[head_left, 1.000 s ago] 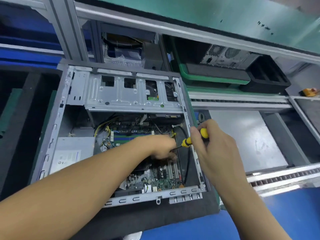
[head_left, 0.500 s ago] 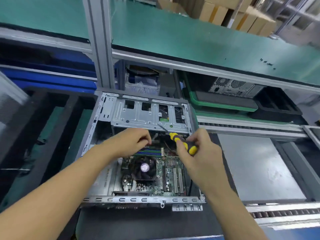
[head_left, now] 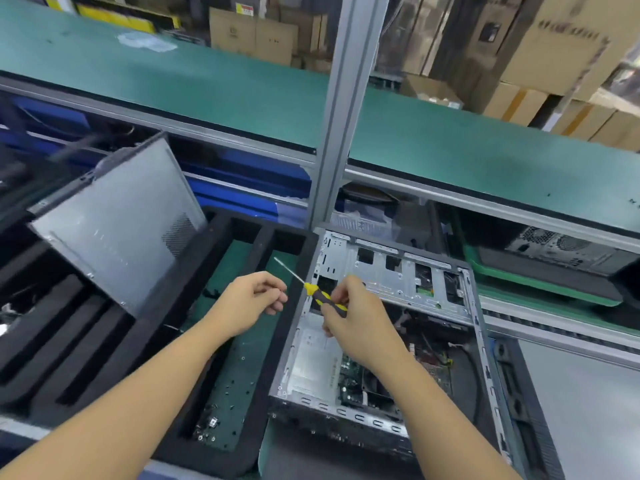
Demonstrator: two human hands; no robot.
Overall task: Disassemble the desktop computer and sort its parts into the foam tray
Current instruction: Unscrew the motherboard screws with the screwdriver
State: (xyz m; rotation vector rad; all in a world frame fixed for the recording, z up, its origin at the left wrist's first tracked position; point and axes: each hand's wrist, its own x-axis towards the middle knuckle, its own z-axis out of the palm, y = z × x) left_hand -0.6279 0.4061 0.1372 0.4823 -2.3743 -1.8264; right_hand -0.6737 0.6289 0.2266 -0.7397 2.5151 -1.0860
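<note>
Right hand (head_left: 358, 323) is clamped on the screwdriver (head_left: 322, 298), fingers and thumb wrapped round the lower end of the yellow-and-black handle, and the thin shaft slants up and to the left, its tip in the air over the foam tray (head_left: 162, 323). Left hand (head_left: 247, 304) sits just beside the handle, fingers curled in with the thumb against the fingertips; whether something small is pinched in there, I cannot tell. It hovers above a green-floored compartment where loose screws (head_left: 225, 393) lie scattered.

The desktop computer (head_left: 398, 271) lies on its side just right of the tray, open on top: a silver drive cage across the far end, a labelled silver box (head_left: 311, 348) at the near left, and the motherboard (head_left: 351, 379) beside it. The right forearm covers much of the board. A grey side panel (head_left: 114, 233) leans tilted in the tray's far-left slots. The picture is soft with blur, so the label and the small fittings are unreadable.
</note>
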